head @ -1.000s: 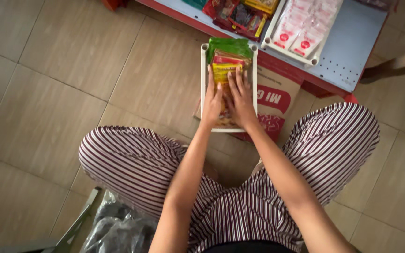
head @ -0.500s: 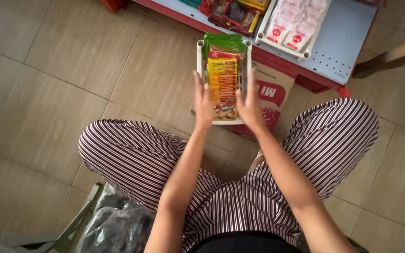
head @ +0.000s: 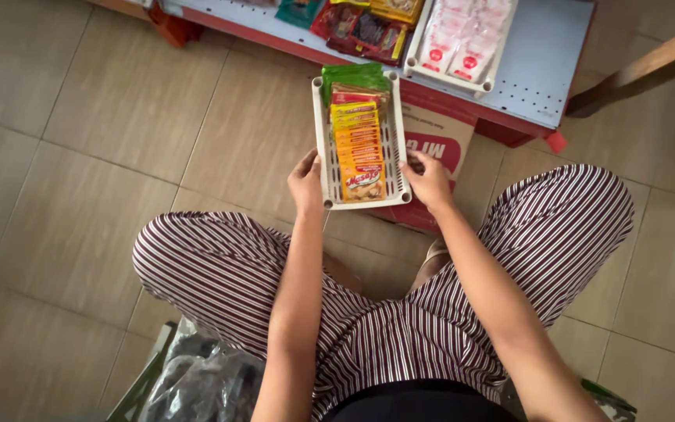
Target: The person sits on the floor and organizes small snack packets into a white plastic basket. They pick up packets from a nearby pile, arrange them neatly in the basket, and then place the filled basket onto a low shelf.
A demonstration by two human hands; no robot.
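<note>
Between both hands, white slotted basket (head: 326, 160) of yellow sachets (head: 358, 148).

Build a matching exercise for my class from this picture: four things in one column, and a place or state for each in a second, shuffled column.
Things:
1. white basket
2. left hand
3. cardboard box
4. green packets

Places:
a. at the basket's far end
b. gripping the basket's left rim
c. on the floor under the basket
d. held by both hands, filled with packets

Pairs: 1-d, 2-b, 3-c, 4-a
</note>
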